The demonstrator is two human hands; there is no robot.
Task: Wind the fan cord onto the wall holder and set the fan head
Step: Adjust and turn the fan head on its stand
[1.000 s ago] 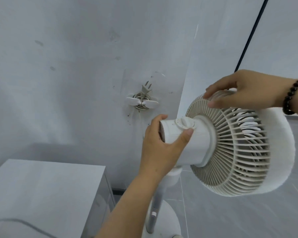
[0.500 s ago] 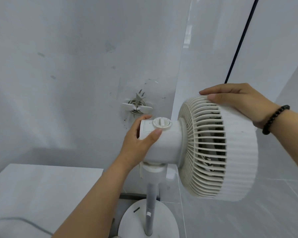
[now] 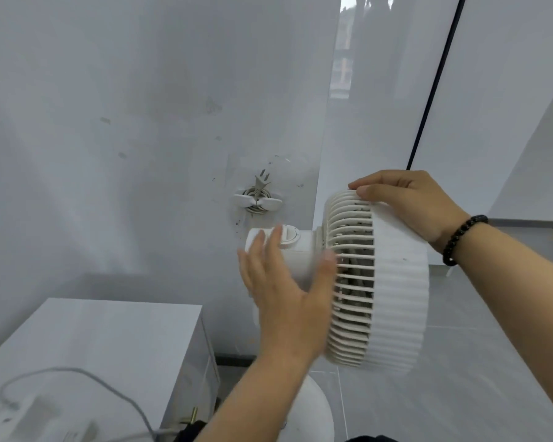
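Observation:
A white pedestal fan stands in front of me, its ribbed head (image 3: 393,282) turned to face right and its motor housing (image 3: 300,250) with a round knob (image 3: 289,234) pointing left. My right hand (image 3: 409,202) rests on the top rim of the grille, fingers curled over the edge. My left hand (image 3: 288,291) is blurred, fingers straight and spread, in front of the motor housing; whether it touches is unclear. On the wall behind, the white cord holder (image 3: 257,202) carries the wound cord, with the plug (image 3: 261,183) sticking up.
A white cabinet (image 3: 109,339) stands at the lower left with a white power strip (image 3: 29,419) and cable on top. The fan's round base (image 3: 313,416) sits on the grey tiled floor. A black vertical line (image 3: 434,84) runs down the wall panels at right.
My left hand has let go of the motor housing and opened, moving right and down. The fan head has turned to a more side-on pose. My right hand stays on the top rim.

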